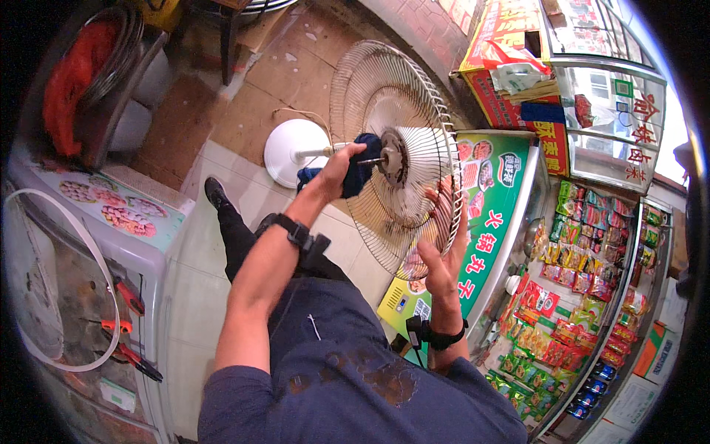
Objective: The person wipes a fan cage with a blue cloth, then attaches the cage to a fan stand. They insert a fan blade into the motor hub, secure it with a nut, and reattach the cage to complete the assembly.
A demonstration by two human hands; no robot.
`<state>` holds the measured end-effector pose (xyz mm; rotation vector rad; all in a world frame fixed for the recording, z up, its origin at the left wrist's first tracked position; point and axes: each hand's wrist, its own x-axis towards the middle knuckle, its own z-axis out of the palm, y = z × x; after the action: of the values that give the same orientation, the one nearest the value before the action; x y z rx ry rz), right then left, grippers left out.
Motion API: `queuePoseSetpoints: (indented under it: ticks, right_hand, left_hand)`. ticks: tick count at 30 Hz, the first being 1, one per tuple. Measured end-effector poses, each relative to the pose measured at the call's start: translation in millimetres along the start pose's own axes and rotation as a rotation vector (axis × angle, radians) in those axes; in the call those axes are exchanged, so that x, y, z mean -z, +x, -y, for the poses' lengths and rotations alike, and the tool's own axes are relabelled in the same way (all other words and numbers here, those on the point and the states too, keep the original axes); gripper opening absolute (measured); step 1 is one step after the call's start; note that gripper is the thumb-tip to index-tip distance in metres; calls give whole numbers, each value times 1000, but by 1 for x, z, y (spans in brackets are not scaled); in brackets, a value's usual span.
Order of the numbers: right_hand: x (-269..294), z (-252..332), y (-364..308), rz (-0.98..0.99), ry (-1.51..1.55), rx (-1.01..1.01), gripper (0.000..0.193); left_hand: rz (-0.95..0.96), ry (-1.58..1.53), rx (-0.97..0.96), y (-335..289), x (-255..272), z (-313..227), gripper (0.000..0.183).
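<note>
A standing fan's round wire grille (pixel 355 103) is tilted in front of me, with a metal hub at its middle and a thin shaft sticking out toward my left hand. My left hand (pixel 336 175) is closed around a bunched dark blue cloth (pixel 358 176), held by the shaft close to the hub. On the near right side, my right hand (pixel 441 270) grips the grille's rim, its fingers partly hidden by the wires. Beyond my left hand lies the fan's white round base (pixel 285 152) with a short pole. No fan blades show on the hub.
At left, a white freezer (pixel 166 255) carries a loose white ring (pixel 111 277), pliers (pixel 140 362) and tools with red and orange handles. A green-fronted freezer (pixel 492 214) stands right of the grille. Further right are racks of snack packets (pixel 551 300). A red-and-yellow box (pixel 503 100) sits beyond.
</note>
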<state>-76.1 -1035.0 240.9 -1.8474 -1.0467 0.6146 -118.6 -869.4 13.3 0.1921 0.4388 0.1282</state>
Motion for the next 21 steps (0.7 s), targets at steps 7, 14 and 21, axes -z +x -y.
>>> queuePoseSetpoints:
  ticks: [7, 14, 21]
  right_hand:
    - [6, 5, -1, -12, 4, -64, 96]
    - [1, 4, 3, -28, -17, -12, 97]
    - [-6, 2, 1, -43, 27, -51, 98]
  left_hand:
    - [83, 859, -633, 2, -22, -32, 37]
    - [-52, 652, -280, 5, -7, -21, 36]
    - [14, -463, -65, -8, -28, 30, 41]
